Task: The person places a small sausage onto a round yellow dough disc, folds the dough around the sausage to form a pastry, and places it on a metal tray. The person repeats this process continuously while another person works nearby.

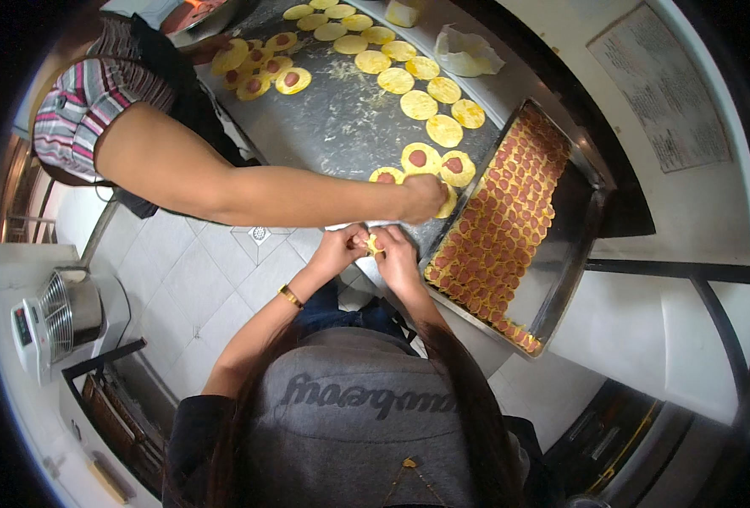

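Note:
Just off the table's near edge, my left hand (pixel 342 252) and my right hand (pixel 397 256) meet, fingers pinched on one small yellow dough round (pixel 374 245). Its filling, if any, is hidden by my fingers. Beyond them, flat dough rounds topped with a reddish-pink filling (pixel 419 158) lie on the dark work table (pixel 315 127). A co-worker's hand (pixel 426 199), closed, is over these rounds, its arm reaching across from the left. To my right stands a large metal tray (pixel 578 254) with tightly packed rows of small filled dough pieces (pixel 502 229).
Bare yellow dough rounds (pixel 396 80) run along the table's far side. More filled rounds (pixel 265 63) cluster at the far left, near a metal bowl (pixel 197 17). A crumpled whitish bag (pixel 468 52) sits at the back. A mixer (pixel 70 313) stands at the left.

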`<state>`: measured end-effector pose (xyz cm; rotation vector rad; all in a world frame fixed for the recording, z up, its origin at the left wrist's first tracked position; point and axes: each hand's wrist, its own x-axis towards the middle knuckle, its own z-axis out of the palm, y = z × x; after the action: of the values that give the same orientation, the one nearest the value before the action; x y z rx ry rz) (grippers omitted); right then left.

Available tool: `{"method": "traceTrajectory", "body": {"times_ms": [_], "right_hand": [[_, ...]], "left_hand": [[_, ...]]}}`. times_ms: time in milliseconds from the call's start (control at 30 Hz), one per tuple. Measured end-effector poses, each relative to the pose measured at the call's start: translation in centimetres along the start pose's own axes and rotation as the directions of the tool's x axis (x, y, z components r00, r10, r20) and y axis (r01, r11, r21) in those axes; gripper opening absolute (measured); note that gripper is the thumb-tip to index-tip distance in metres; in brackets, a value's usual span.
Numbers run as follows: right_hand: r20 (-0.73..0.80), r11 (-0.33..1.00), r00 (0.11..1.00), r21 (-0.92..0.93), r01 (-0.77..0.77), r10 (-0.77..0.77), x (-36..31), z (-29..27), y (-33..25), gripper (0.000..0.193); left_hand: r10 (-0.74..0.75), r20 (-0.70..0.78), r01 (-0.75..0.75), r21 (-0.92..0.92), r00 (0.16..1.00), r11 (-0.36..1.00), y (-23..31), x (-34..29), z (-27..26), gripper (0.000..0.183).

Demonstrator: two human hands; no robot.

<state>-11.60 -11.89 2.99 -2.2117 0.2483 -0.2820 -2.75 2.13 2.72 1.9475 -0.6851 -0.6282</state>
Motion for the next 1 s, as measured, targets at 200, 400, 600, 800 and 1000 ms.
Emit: {"method": "traceTrajectory", "body": {"times_ms": [200, 400, 600, 800, 1000], "right_hand": [[-0.035, 0.991, 0.999, 0.13, -0.026, 0.031, -3.1, -4.0, -1.2, 0.034], [-0.356, 0.93, 0.877, 0.291, -0.225, 0.324, -6.5, -19.3, 6.2, 0.044], [-0.683, 0.873, 0.708, -0.221, -0.434, 0.179, 0.4, -32.0, 20.7, 0.025], [-0.557, 0.78, 0.785, -0.351, -0.519, 0.272, 5.4, -32.5, 27.9, 0.026], [-0.348, 0.855, 0.892, -0.325, -0.405, 0.29, 5.7, -31.8, 27.2, 0.027]], "left_hand": [[0.029, -0.025, -0.033, -0.193, 0.999, 0.981, -1.2, -0.6, -1.3, 0.015], [-0.069, -0.115, 0.056, -0.114, 0.991, 0.992, -3.8, -1.4, -3.1, 0.017], [-0.099, -0.106, 0.092, -0.071, 0.989, 0.993, -2.1, -2.2, -2.7, 0.013], [-0.164, -0.197, 0.158, -0.045, 0.967, 0.986, -1.4, -4.5, -3.0, 0.013], [-0.244, -0.266, 0.223, -0.107, 0.933, 0.969, -3.3, -8.0, -4.6, 0.01]]}}
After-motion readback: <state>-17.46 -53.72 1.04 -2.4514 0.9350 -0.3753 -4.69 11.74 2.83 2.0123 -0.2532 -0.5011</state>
